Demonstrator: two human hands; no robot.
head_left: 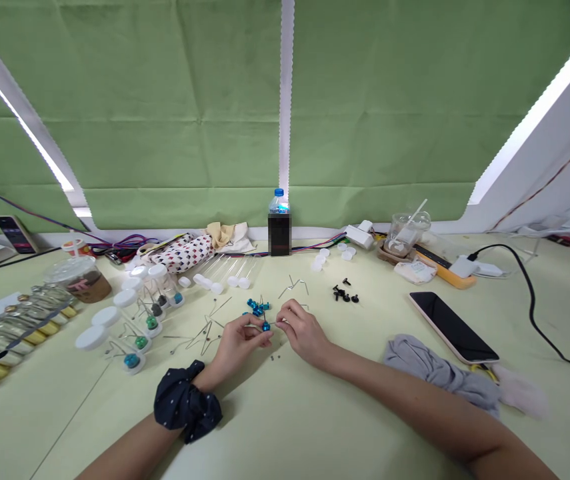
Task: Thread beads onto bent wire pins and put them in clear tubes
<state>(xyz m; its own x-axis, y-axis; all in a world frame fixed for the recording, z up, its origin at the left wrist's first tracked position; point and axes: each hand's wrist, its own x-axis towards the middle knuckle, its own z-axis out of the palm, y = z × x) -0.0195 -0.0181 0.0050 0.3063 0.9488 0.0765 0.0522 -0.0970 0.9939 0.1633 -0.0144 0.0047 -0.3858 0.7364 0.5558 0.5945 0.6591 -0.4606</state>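
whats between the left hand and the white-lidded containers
Thin bent wires lie on the table between the left hand and the white-lidded containers, as the head view shows.

Just behind the left hand (pixel 239 339), a puffy, gathered navy scrunchie (pixel 185 403) with small pale dots ringed the left forearm (pixel 132 448), bare like the right forearm (pixel 395 397).

Two hands (pixel 239 341) (pixel 305 333), one scrunchie (pixel 185 402), one bottle (pixel 279 203), two phones (pixel 455 327) (pixel 16 235), one held blue piece (pixel 265 327) (others overlap, uncountable)
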